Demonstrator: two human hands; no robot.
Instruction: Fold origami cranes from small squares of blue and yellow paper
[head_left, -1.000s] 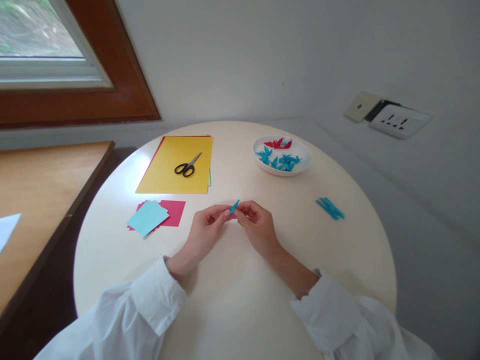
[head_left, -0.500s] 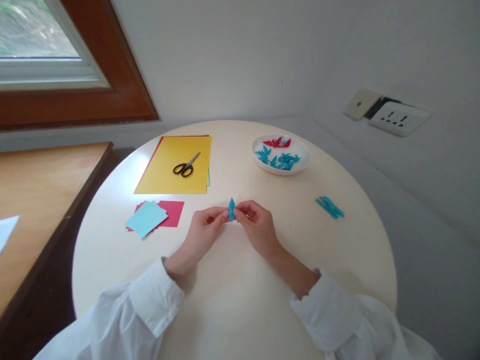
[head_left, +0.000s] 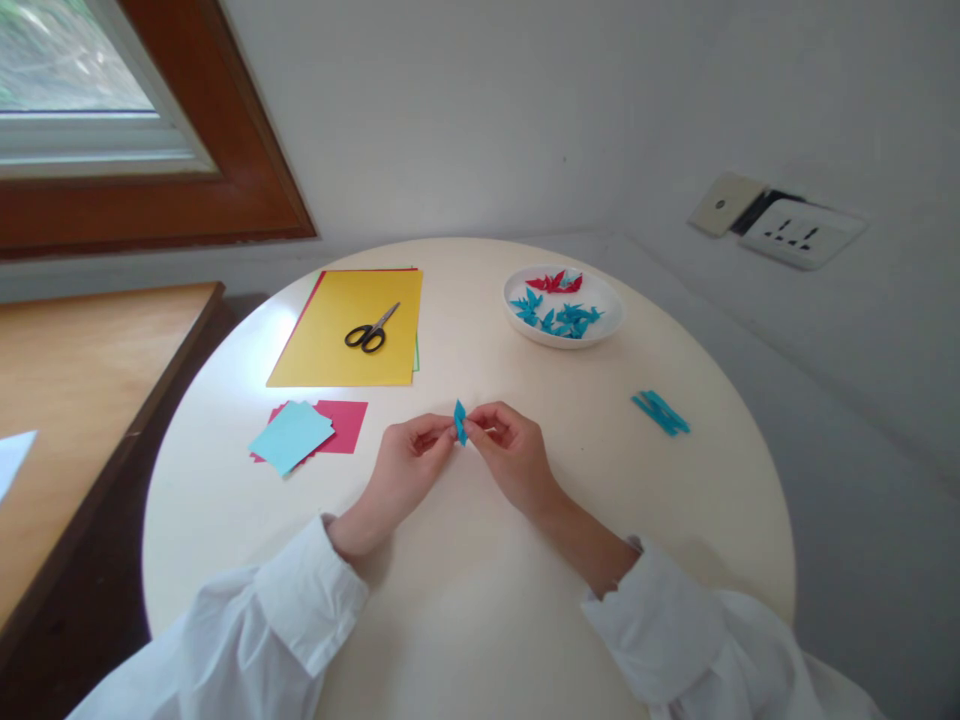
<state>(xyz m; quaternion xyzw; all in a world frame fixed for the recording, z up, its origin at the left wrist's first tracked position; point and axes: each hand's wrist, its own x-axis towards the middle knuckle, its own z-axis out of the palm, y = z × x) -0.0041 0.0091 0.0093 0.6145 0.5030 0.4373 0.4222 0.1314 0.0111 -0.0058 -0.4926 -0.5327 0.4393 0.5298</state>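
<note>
Both hands meet over the middle of the round bench (head_left: pixel 480 610). The left hand (head_left: pixel 409 462) and the right hand (head_left: pixel 511 455) pinch a small folded blue paper (head_left: pixel 459 421) between thumb and fingertips, one from each side. Each grip is clamped on the paper, which stands roughly upright just above the bench top.

Beyond the grip and off to the right sits a white plate (head_left: pixel 609 312) holding small folded paper figures (head_left: pixel 559 318), most of them blue and a few red. Further right of the grip, well apart from it, two blue folded strips (head_left: pixel 660 412) lie on the bench.

Just left of the grip lies a light blue square (head_left: pixel 291 437), overlapping a red square (head_left: pixel 346 425). Beyond these, a yellow sheet (head_left: pixel 352 352) lies flat with black-handled scissors (head_left: pixel 371 330) resting on it. White sleeves cover both forearms, nearer than the grip.
</note>
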